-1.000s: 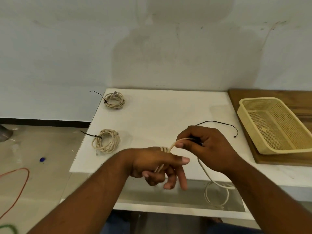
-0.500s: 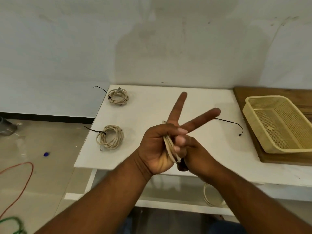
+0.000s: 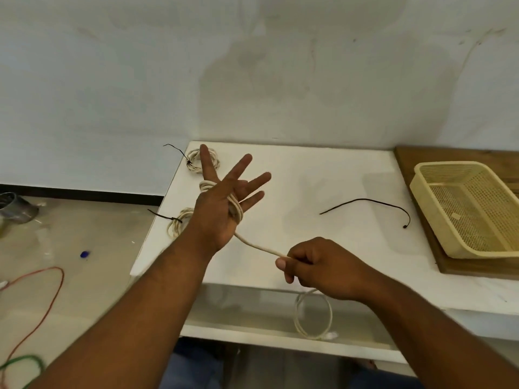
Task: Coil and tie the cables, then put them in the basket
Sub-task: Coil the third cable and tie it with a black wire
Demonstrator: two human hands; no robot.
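Left hand: the left hand [image 3: 222, 214] is raised over the table's left part, fingers straight and spread, gripping nothing.
Right hand: the right hand [image 3: 323, 268] is lower and nearer, above the front edge, thumb and curled fingers pinching the cable.
Cable: the cream cable [image 3: 258, 247] is wound in several turns round the left hand, runs taut to the right hand, then drops below it in a hanging loop in front of the lower shelf.
Hard to tell: which fingers the turns pass round is unclear. The cable's white tip at the bottom of the loop is blurred.
Loose black tie: the loose black tie [image 3: 370, 203] lies curved on the white table [image 3: 309, 169], between the hands and the basket and touching neither.
Far coil: the far coil [image 3: 195, 154], bound with a black tie, sits at the back left corner, partly hidden by a spread finger.
Near coil: the near coil [image 3: 172, 228], also tied, lies at the left edge, half covered by the left wrist.
Basket: the yellow mesh basket [image 3: 449, 165] stands on a wooden board [image 3: 421, 155] at the right, cut off by the frame.
Writing: a small pale patch on the basket floor is too small to read.
Floor: a red wire [image 3: 50, 290] and a green wire [image 3: 19, 363] run out of frame at the left.
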